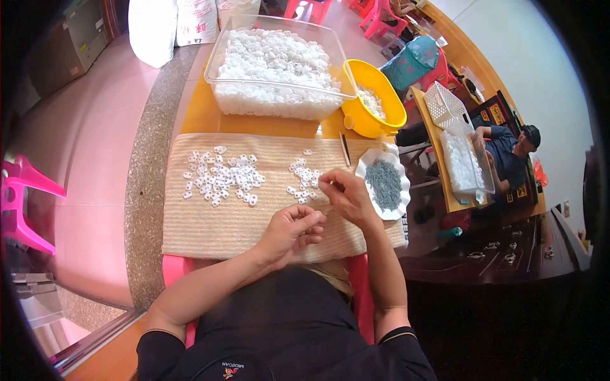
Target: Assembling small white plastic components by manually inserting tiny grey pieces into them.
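Observation:
My left hand (293,232) is held above the front of a striped tan cloth (203,238), thumb pressed to its curled fingers. Whatever that pinch holds is too small to make out. To its right and a little farther off, my right hand (348,198) bends down with fingertips together at the edge of a small group of white plastic pieces (298,178); anything between them is hidden. A larger spread of the same white pieces (222,176) lies to the left. Right of my right hand, a white scalloped dish (395,214) contains many tiny grey parts (382,184).
A clear bin (279,95) heaped with white pieces stands behind the cloth, beside a yellow tub (375,127). A thin dark tool (345,149) lies near the dish. At right, another person (508,152) sits at a table. A pink stool (25,203) stands left.

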Tool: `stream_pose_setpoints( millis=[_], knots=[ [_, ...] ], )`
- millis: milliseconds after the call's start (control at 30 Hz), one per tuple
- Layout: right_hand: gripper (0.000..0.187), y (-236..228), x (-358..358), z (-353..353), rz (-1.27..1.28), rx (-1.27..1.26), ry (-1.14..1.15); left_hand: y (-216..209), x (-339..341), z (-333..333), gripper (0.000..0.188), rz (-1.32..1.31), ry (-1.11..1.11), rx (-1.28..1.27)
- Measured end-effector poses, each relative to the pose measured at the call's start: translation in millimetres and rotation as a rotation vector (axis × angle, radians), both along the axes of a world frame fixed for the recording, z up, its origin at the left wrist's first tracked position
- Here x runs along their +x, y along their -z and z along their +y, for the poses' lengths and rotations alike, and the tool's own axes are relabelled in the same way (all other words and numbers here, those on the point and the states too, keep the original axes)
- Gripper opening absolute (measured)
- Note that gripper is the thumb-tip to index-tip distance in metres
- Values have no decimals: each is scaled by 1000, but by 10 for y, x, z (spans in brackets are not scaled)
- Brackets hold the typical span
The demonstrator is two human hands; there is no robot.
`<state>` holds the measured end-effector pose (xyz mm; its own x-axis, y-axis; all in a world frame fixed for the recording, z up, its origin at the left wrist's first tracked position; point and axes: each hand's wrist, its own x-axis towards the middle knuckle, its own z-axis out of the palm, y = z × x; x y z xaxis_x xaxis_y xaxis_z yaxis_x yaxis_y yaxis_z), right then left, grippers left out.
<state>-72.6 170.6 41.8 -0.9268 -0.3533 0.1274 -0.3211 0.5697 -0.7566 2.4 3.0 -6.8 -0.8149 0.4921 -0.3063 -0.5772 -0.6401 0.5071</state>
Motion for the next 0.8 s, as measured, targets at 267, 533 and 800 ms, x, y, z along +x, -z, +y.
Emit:
stream_pose_setpoints(
  millis=[267,533,800],
  knots=[
    [10,99,476,246,-180,-57,-224,-31,10,23,14,18,-71,-30],
    [16,88,568,195,-413,-350,11,-29,-1,12,12,82,-34,-10],
    [14,200,544,170,-408,-459,62,-16,6,11,11,83,-1,14]
  ],
)
